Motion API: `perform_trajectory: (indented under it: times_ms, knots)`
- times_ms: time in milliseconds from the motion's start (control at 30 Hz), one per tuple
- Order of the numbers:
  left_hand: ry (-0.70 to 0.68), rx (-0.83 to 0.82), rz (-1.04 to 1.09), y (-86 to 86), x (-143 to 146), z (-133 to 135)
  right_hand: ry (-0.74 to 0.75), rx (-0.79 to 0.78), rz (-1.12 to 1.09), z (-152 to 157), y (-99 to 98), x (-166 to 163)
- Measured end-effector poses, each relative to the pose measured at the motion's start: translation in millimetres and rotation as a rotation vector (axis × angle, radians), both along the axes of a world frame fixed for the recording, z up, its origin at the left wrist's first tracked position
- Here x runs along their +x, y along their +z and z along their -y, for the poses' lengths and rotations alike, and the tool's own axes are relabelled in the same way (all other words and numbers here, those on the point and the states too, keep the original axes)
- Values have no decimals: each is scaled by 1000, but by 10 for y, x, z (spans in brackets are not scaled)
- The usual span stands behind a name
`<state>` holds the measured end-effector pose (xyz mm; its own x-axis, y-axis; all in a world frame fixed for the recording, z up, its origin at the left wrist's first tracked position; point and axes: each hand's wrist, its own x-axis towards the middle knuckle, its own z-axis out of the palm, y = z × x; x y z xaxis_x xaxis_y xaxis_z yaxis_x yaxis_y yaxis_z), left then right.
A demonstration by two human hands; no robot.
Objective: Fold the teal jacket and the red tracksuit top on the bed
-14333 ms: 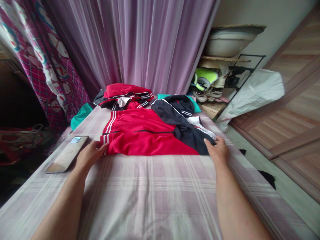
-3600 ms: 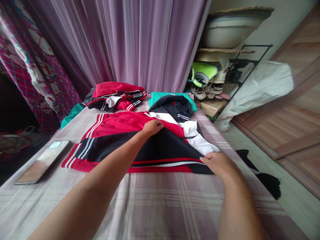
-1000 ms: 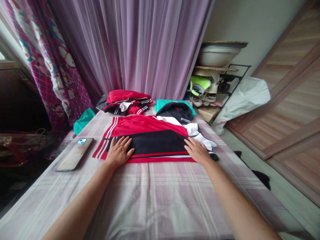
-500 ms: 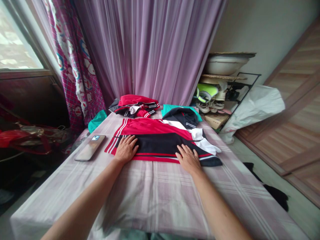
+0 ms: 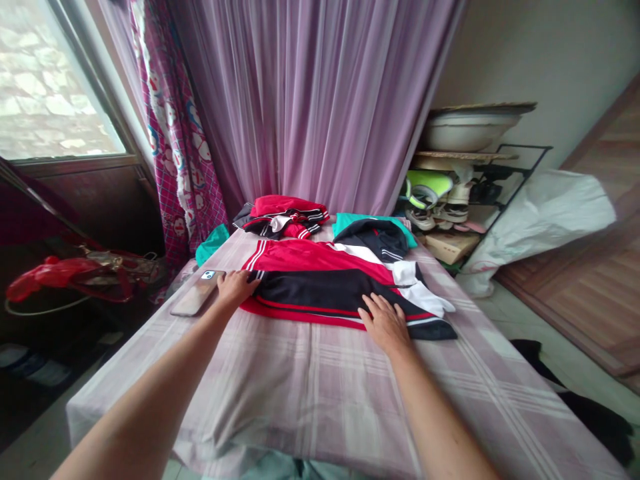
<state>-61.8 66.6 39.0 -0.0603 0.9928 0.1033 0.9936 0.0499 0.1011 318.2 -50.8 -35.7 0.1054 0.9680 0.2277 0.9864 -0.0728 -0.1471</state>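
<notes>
A red, black and white jacket point(image 5: 320, 288) lies flat on the table, its black sleeve laid lengthwise along the near side. My left hand point(image 5: 236, 288) is at the jacket's striped left hem, fingers closed over the edge; the fingertips are partly hidden. Flat on the right part of the black sleeve rests my right hand point(image 5: 386, 321), fingers spread and holding nothing. To the left of my left hand lies a phone point(image 5: 195, 297), camera side up.
Behind the jacket sit a red and black clothes pile point(image 5: 285, 213) and a dark garment point(image 5: 370, 237) on teal cloth point(image 5: 345, 220). A checked cloth point(image 5: 300, 387) covers the table. A shoe rack point(image 5: 525, 177) and white sack point(image 5: 545, 213) stand to the right.
My left hand has moved from lying on the sleeve to the left hem, which is now drawn in under its fingers. My right hand stays on the sleeve. The camera view has turned slightly left.
</notes>
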Motion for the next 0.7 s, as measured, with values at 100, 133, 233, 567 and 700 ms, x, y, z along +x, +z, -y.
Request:
perform_trajectory:
  times_ms: [100, 133, 233, 567, 700]
  knots:
    - [-15, 43, 35, 25, 60, -44, 3, 10, -3, 4, 1, 1]
    - [-16, 52, 42, 34, 74, -58, 3, 13, -2, 6, 3, -1]
    - [3, 58, 35, 61, 99, -92, 1, 17, 6, 16, 18, -13]
    - [-269, 277, -46, -86, 384, 125, -21, -10, 18, 51, 99, -76]
    - [-391, 165, -43, -294, 507, 202, -1, 5, 14, 36, 51, -32]
